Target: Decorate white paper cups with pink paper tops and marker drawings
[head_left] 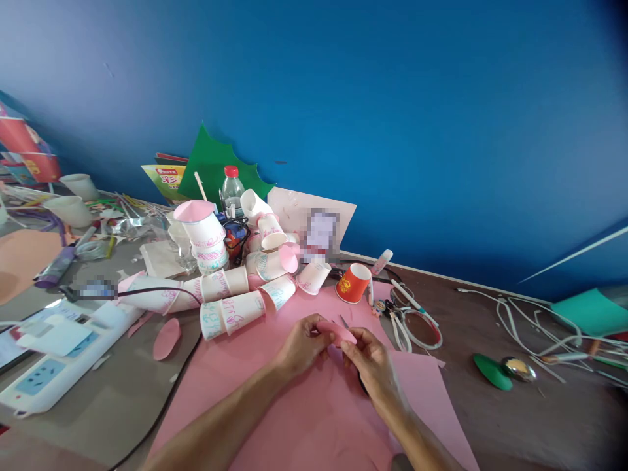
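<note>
My left hand [307,343] pinches one end of a small pink paper piece [337,332], which looks folded or curved. At its other end my right hand [370,363] grips it between thumb and fingers. A pointed metal blade [344,321] pokes up behind the paper, and a dark handle [363,386] shows under my right palm; these look like scissors, mostly hidden by the hand. Beneath both hands lies a large pink paper sheet [255,405]. White paper cups [243,311] with pink and green drawings rest just beyond, near my left hand.
An orange-red cup [354,282] stands past my hands, beside a glue stick [381,261] and a second pair of scissors [400,327]. To the left are a power strip [49,373], a black cable [184,373] and a pink paper oval [167,339]. White cords [515,314] lie rightward.
</note>
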Demonstrator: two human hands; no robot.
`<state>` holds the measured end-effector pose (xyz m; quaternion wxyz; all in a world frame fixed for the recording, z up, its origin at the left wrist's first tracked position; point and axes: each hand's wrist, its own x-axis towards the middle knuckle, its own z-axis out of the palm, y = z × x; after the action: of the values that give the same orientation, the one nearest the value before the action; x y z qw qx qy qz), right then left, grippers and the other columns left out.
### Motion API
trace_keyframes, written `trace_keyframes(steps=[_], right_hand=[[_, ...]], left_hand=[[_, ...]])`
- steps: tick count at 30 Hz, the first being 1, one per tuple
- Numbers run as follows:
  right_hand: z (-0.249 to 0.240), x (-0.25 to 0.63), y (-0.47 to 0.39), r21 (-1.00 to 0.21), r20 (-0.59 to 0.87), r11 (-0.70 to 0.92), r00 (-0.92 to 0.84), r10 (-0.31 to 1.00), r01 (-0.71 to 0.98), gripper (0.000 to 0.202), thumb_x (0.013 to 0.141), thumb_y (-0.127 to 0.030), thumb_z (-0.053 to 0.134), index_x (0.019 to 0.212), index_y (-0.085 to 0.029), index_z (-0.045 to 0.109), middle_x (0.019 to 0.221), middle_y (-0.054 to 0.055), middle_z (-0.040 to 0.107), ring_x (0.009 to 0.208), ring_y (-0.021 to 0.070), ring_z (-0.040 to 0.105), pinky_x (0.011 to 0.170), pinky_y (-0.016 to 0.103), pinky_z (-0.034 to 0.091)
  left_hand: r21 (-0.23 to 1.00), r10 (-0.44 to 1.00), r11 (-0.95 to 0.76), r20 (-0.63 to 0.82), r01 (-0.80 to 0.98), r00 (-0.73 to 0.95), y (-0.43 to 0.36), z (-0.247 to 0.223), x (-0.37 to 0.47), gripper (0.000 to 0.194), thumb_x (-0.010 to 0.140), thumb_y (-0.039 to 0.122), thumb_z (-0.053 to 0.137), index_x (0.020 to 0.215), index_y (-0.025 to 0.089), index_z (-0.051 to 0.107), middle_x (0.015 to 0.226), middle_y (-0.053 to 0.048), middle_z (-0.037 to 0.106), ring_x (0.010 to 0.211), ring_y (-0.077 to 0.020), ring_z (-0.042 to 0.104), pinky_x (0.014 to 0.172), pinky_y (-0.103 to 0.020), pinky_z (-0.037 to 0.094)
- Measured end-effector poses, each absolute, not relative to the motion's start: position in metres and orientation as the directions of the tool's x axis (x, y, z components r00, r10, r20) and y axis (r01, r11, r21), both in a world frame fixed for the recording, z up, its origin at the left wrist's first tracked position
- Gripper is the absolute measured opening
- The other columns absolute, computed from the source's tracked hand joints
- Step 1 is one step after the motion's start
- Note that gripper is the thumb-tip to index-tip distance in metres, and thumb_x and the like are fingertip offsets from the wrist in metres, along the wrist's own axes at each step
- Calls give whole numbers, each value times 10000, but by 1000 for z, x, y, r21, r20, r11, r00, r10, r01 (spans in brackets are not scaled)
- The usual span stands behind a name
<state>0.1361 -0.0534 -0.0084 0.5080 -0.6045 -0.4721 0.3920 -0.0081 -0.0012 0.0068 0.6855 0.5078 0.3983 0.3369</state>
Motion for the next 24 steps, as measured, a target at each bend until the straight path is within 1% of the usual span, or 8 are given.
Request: trace_keyframes(steps=[3, 6, 8, 12, 15, 17, 20, 24], right_hand=[[-8, 135, -54, -958, 77, 1, 254, 964, 286, 265, 740, -448, 658, 783, -187, 651, 575, -12, 561, 497, 131, 445, 475, 247, 369], [-7, 134, -54, -915, 131, 10, 274, 953, 404, 245, 751, -427, 627, 668, -196, 620, 567, -10, 534, 517, 137, 447, 496, 253, 381], [-6, 135, -54, -897, 129, 0, 261, 957, 442, 259, 771, -417, 594, 625, -203, 594, 554, -13, 512, 521, 141, 451, 504, 257, 384], [-5, 136, -56, -908, 83, -23, 234, 969, 418, 256, 808, -419, 561, 671, -206, 595, 581, -7, 531, 560, 158, 493, 541, 264, 412], [-3, 137, -57, -923, 53, -42, 235, 971, 383, 278, 811, -446, 557, 685, -201, 592, 570, -15, 518, 523, 141, 451, 503, 255, 388], [-1, 136, -58, -930, 59, -31, 233, 971, 365, 294, 808, -453, 561, 672, -195, 595, 562, -20, 502, 506, 129, 419, 484, 249, 371], [0, 135, -58, -941, 79, -1, 224, 971, 337, 302, 809, -466, 573, 723, -183, 632, 578, -16, 519, 531, 133, 440, 501, 246, 388], [-4, 136, -58, -924, 55, -45, 249, 967, 379, 311, 788, -484, 614, 724, -180, 633, 550, -19, 531, 506, 129, 430, 474, 241, 375]], left_hand=[[965, 858, 256, -202, -51, 472, -1, 7, -9, 178, 724, 309, 648, 690, 147, 583, 577, 33, 523, 426, -79, 459, 406, -220, 352], [967, 848, 250, -194, -49, 492, -2, 6, -9, 205, 727, 336, 652, 703, 139, 602, 559, 33, 515, 419, -84, 456, 402, -225, 353], [969, 844, 241, -182, -53, 504, -3, 5, -8, 218, 735, 351, 638, 709, 139, 599, 542, 38, 500, 425, -92, 462, 410, -229, 370], [974, 837, 221, -168, -41, 520, -4, 4, -8, 206, 741, 338, 639, 729, 141, 583, 546, 36, 519, 447, -95, 491, 443, -223, 386], [977, 834, 213, -179, -5, 522, -5, 4, -9, 201, 754, 337, 622, 740, 143, 571, 491, 48, 502, 407, -93, 461, 416, -219, 368], [978, 832, 209, -181, 6, 525, -4, 4, -9, 201, 771, 341, 600, 743, 144, 566, 451, 56, 481, 380, -90, 434, 395, -218, 356], [977, 838, 215, -179, -9, 516, -4, 4, -8, 231, 768, 370, 618, 746, 144, 570, 426, 63, 467, 368, -86, 420, 383, -211, 331], [974, 842, 222, -172, -38, 512, -3, 4, -8, 262, 764, 401, 632, 754, 145, 574, 427, 65, 464, 367, -84, 418, 389, -211, 323]])
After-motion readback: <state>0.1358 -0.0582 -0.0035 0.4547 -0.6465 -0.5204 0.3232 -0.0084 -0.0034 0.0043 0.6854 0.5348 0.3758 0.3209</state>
